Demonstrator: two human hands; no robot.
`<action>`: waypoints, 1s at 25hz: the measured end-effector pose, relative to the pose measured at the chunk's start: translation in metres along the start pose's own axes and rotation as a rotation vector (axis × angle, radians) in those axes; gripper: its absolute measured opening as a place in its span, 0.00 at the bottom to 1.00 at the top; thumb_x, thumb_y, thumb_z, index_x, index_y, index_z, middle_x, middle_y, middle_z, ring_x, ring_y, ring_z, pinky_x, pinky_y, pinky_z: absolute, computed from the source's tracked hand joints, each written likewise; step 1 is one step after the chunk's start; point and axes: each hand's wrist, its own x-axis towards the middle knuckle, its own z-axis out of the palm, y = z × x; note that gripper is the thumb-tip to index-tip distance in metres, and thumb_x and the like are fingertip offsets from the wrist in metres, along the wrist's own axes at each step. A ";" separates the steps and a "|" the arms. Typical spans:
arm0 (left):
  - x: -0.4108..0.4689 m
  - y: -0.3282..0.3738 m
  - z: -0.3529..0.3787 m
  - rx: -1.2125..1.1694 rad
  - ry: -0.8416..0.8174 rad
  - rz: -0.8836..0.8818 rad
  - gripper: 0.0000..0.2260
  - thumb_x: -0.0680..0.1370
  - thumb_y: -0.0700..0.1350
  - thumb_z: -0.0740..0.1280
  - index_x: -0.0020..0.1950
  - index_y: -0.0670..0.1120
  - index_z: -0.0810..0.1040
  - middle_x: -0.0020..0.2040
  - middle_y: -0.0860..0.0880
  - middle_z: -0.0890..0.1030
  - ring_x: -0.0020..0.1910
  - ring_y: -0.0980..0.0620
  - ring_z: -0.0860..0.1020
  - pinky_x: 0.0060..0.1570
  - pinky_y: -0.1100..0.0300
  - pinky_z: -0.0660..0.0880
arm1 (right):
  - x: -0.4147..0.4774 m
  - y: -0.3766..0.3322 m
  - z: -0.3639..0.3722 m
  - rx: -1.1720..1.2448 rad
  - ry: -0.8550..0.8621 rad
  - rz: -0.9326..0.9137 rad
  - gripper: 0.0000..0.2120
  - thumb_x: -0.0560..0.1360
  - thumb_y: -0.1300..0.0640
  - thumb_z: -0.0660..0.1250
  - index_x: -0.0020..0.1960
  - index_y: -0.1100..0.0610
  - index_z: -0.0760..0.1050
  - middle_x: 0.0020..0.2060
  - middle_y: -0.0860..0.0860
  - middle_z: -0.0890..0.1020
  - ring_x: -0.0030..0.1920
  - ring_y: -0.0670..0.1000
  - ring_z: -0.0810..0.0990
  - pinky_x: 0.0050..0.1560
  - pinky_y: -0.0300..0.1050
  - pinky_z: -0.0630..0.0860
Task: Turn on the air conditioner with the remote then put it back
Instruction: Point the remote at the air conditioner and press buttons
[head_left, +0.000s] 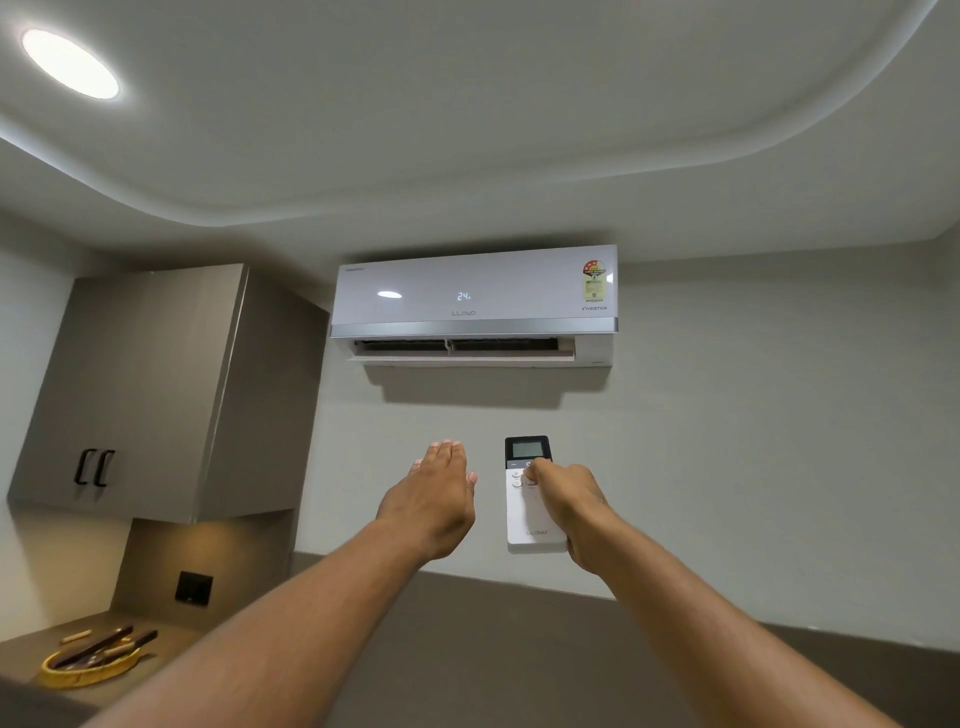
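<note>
Head view: the remote (535, 499) is held upright in the right hand (574, 512), whose grip is wrapped around the lower right edge of the white body, with the thumb (535, 467) pressed on the buttons just below the dark screen. The left hand (434, 506) is raised just beside that grip, apart from the remote, fingers straight and together, nothing held. Directly above the grip, well apart from it, the air conditioner (475, 306) is mounted on the wall; "24" is lit on its face and the flap under it appears open, so the unit is judged to be already running.

Several risks are judged to follow. Since the thumb rests on the button cluster, a second press could be registered and the unit switched off again. The remote is gripped low and along one side only, so it could tip or slip out while being lowered, particularly as the left hand gives no support. The spot to which the remote belongs is not shown, so the return may be misplaced; the counter (171, 636) far down and left of the grip is only a guess.

Counts: one remote, one air conditioner, two hands, one round ceiling light (70, 63), one wall cabinet (150, 384) with two dark handles, one yellow-rimmed tray (88, 673) on the counter holding a few long dark items that cannot be counted surely.
</note>
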 end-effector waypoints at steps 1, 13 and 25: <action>0.001 0.000 0.002 -0.006 -0.009 0.003 0.25 0.83 0.51 0.45 0.79 0.44 0.49 0.80 0.47 0.51 0.79 0.50 0.48 0.75 0.52 0.50 | 0.001 0.001 0.000 0.000 -0.003 0.000 0.07 0.73 0.56 0.61 0.45 0.58 0.75 0.37 0.56 0.82 0.36 0.57 0.81 0.37 0.45 0.77; 0.030 0.152 0.074 -0.280 -0.074 0.268 0.25 0.83 0.51 0.45 0.78 0.42 0.50 0.80 0.45 0.53 0.78 0.49 0.50 0.75 0.51 0.51 | -0.022 0.025 -0.151 -0.139 0.325 0.045 0.10 0.70 0.55 0.62 0.46 0.60 0.77 0.38 0.58 0.83 0.37 0.59 0.82 0.40 0.49 0.78; -0.054 0.504 0.077 -0.693 -0.180 0.712 0.25 0.83 0.52 0.47 0.78 0.43 0.52 0.79 0.44 0.55 0.78 0.47 0.54 0.74 0.51 0.54 | -0.222 -0.004 -0.431 -0.352 0.944 0.183 0.11 0.75 0.53 0.61 0.51 0.58 0.76 0.41 0.57 0.85 0.39 0.57 0.85 0.36 0.44 0.77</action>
